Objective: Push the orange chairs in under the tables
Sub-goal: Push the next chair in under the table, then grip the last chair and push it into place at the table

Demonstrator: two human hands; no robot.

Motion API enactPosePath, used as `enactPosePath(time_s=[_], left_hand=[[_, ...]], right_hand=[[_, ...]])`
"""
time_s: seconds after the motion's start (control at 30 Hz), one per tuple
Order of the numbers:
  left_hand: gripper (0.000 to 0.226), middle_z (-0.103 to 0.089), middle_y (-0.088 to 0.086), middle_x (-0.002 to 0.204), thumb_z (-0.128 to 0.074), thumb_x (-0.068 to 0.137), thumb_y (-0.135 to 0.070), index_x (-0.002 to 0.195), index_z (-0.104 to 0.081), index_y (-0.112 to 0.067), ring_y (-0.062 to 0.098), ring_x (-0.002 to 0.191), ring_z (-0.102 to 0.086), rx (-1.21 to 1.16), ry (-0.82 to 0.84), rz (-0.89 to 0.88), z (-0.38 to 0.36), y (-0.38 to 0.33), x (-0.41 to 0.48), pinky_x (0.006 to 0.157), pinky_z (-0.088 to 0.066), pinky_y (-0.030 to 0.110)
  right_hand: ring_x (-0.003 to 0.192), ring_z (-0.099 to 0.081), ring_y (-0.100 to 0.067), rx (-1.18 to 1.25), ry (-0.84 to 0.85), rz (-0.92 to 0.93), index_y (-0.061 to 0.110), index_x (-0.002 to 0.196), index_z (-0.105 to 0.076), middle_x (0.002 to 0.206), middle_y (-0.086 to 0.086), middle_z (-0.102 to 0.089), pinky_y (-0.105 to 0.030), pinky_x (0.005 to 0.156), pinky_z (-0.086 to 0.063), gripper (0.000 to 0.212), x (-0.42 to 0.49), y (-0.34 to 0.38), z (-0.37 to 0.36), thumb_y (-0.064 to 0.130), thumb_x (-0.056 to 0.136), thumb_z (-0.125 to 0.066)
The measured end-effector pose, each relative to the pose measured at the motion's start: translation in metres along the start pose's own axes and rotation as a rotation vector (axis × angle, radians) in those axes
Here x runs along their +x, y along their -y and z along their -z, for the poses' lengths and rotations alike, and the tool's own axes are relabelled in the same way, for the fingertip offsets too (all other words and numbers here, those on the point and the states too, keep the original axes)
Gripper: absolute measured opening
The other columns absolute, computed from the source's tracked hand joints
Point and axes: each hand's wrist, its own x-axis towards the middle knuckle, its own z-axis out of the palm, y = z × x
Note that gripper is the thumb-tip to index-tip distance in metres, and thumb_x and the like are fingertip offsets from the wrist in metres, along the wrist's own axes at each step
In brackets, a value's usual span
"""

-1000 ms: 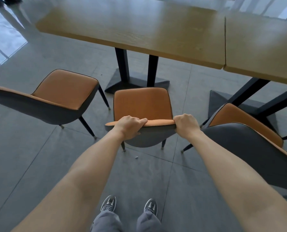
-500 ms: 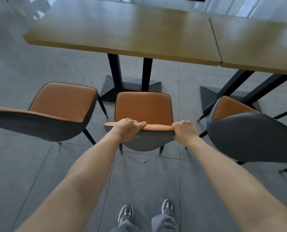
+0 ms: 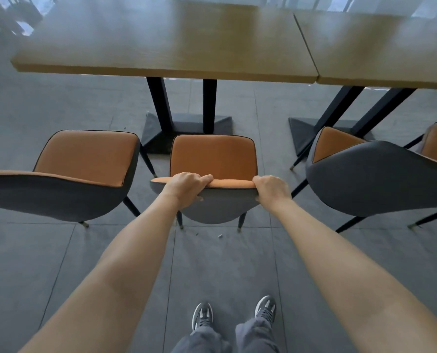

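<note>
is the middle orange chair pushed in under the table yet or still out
Out. The middle chair's whole seat shows in front of the table edge, with both hands gripping its backrest top.

Both arms reach forward to the middle orange chair (image 3: 213, 156). The left hand (image 3: 187, 186) and right hand (image 3: 272, 189) each close a grip over the top edge of its backrest, fingers curled over the front. Its seat stops short of the left wooden desk (image 3: 161, 39), near the black pedestal base (image 3: 187, 123). Another orange chair (image 3: 85, 159) stands to the left, two more to the right. Grey sneakers (image 3: 202, 314) stand on the grey tiled floor (image 3: 225, 263).
</note>
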Motion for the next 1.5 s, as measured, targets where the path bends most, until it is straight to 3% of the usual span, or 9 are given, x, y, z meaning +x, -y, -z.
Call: enactPosePath(time_s=[0.17, 0.3, 0.4, 0.47, 0.6, 0.97, 1.5], left_hand=[[0.050, -0.063, 0.009, 0.111, -0.062, 0.083, -0.044, 0.121, -0.048, -0.013, 0.028, 0.101, -0.060, -0.096, 0.076, 0.090, 0.008, -0.010, 0.001, 0.079, -0.046, 0.035], [0.058, -0.059, 0.004, 0.122, -0.053, 0.081, -0.061, 0.121, -0.049, -0.020, 0.023, 0.108, -0.056, -0.214, 0.129, 0.147, 0.016, -0.029, 0.009, 0.083, -0.044, 0.033], [0.075, -0.021, 0.006, 0.156, -0.040, 0.088, -0.061, 0.146, -0.022, -0.018, 0.023, 0.143, -0.022, -0.256, 0.144, 0.136, 0.034, -0.062, 0.025, 0.115, -0.023, 0.039], [0.077, -0.004, 0.004, 0.160, -0.036, 0.090, -0.061, 0.149, -0.009, -0.020, 0.020, 0.147, -0.004, -0.234, 0.105, 0.104, 0.051, -0.088, 0.042, 0.120, -0.008, 0.040], [0.080, 0.004, 0.004, 0.160, -0.037, 0.090, -0.060, 0.150, -0.001, -0.020, 0.019, 0.147, 0.004, -0.149, -0.016, 0.007, 0.085, -0.145, 0.087, 0.120, -0.001, 0.039], [0.086, 0.012, 0.005, 0.158, -0.041, 0.091, -0.056, 0.149, 0.009, -0.016, 0.021, 0.146, 0.011, -0.043, -0.126, -0.217, 0.135, -0.315, 0.198, 0.119, 0.004, 0.040], [0.108, 0.010, 0.006, 0.159, -0.066, 0.079, -0.048, 0.148, 0.010, -0.015, 0.023, 0.147, 0.009, 0.089, 0.081, -0.367, 0.115, -0.400, 0.353, 0.119, 0.001, 0.042]], right_hand=[[0.112, -0.051, -0.028, 0.104, 0.062, -0.021, 0.006, 0.120, -0.046, 0.123, -0.013, -0.055, -0.036, 0.089, -0.045, 0.033, -0.005, -0.005, -0.001, 0.019, 0.091, -0.057], [0.141, -0.020, -0.029, 0.115, 0.167, -0.011, 0.006, 0.146, -0.014, 0.153, -0.012, -0.022, -0.041, 0.117, -0.017, 0.073, -0.014, -0.024, 0.003, 0.044, 0.093, -0.047], [0.146, 0.006, -0.026, 0.132, 0.133, -0.050, 0.009, 0.148, 0.012, 0.159, -0.010, 0.007, -0.042, 0.118, 0.005, 0.085, -0.021, -0.050, 0.014, 0.057, 0.093, -0.032], [0.145, 0.014, -0.024, 0.137, 0.081, -0.071, 0.011, 0.146, 0.020, 0.157, -0.008, 0.018, -0.042, 0.117, 0.010, 0.088, -0.026, -0.076, 0.025, 0.061, 0.092, -0.028], [0.143, 0.022, -0.022, 0.173, 0.017, -0.134, 0.014, 0.142, 0.029, 0.153, -0.005, 0.030, -0.039, 0.116, 0.013, 0.091, -0.047, -0.151, 0.048, 0.062, 0.091, -0.030], [0.142, 0.024, -0.023, 0.167, 0.020, -0.433, 0.012, 0.138, 0.035, 0.150, -0.008, 0.036, -0.036, 0.116, 0.011, 0.097, -0.117, -0.348, 0.052, 0.060, 0.092, -0.034], [0.146, 0.009, -0.024, 0.246, 0.173, -0.518, 0.007, 0.143, 0.025, 0.156, -0.011, 0.019, -0.036, 0.119, 0.000, 0.114, -0.068, -0.488, 0.006, 0.033, 0.083, -0.068]])
